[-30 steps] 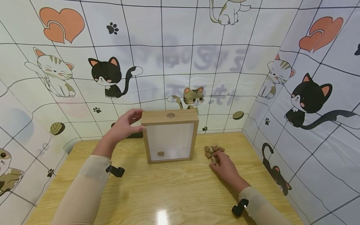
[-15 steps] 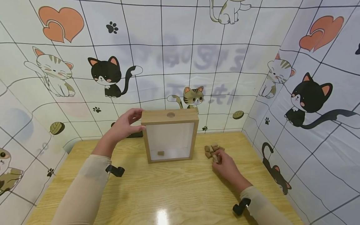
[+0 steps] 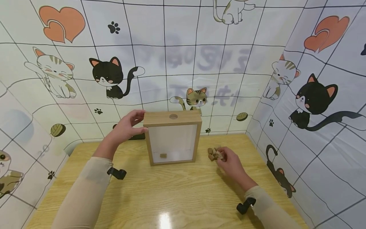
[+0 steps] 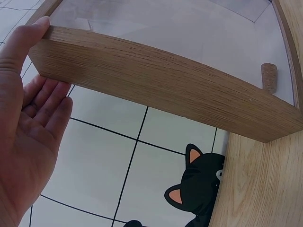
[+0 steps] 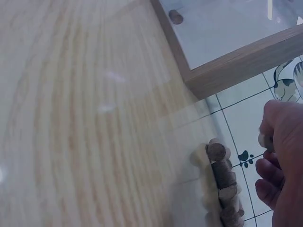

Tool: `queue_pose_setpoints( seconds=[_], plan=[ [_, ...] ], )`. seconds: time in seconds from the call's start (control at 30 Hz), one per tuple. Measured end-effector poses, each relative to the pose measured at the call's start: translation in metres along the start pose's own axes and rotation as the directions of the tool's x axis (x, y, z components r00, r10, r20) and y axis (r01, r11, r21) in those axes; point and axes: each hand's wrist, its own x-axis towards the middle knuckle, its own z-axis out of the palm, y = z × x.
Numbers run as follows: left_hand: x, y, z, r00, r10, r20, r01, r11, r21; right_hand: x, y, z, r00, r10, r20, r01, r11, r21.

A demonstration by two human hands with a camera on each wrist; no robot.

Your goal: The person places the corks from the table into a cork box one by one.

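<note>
A wooden shadow box (image 3: 172, 143) with a clear front and a round hole in its top stands upright on the table. One cork stopper (image 4: 269, 77) lies inside it, near the bottom left in the head view. My left hand (image 3: 125, 127) holds the box's upper left side, thumb at the front edge and fingers at the back. Right of the box, my right hand (image 3: 233, 165) pinches a cork stopper (image 5: 266, 141) between thumb and fingers, raised above the table. Beside that hand lies a small pile of cork stoppers (image 3: 211, 154), partly covered by it in the head view.
The wooden table (image 3: 177, 190) reaches back to a cloth wall (image 3: 154, 63) printed with cats and grid lines. A second cloth side (image 3: 320, 143) runs along the table's right edge. A dark printed shape shows behind the box's left side.
My right hand has taken a cork stopper from the pile's near side and lifted it slightly, shifting a little right. The left hand and the box have stayed in place.
</note>
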Motion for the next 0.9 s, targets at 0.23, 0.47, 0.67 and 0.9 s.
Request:
queue_pose_setpoints(
  seconds=[0.23,0.47,0.67,0.9],
  plan=[
    [0.001,-0.001,0.000,1.000,0.010,0.002,-0.010,1.000,-0.006,0.004,-0.004,-0.001,0.998,-0.051,-0.047,0.052,0.999,0.010],
    [0.001,-0.003,-0.001,1.000,0.013,0.005,-0.013,1.000,-0.003,0.006,-0.013,-0.004,0.988,-0.108,-0.110,0.115,0.992,0.057],
    [0.002,-0.002,-0.001,1.000,0.008,0.004,-0.008,1.000,-0.005,0.011,-0.028,-0.011,0.964,-0.198,-0.177,0.216,0.972,0.091],
    [0.001,-0.002,0.000,1.000,0.003,0.005,-0.003,1.000,-0.007,0.017,-0.047,-0.021,0.939,-0.266,-0.219,0.294,0.950,0.106]
  ],
)
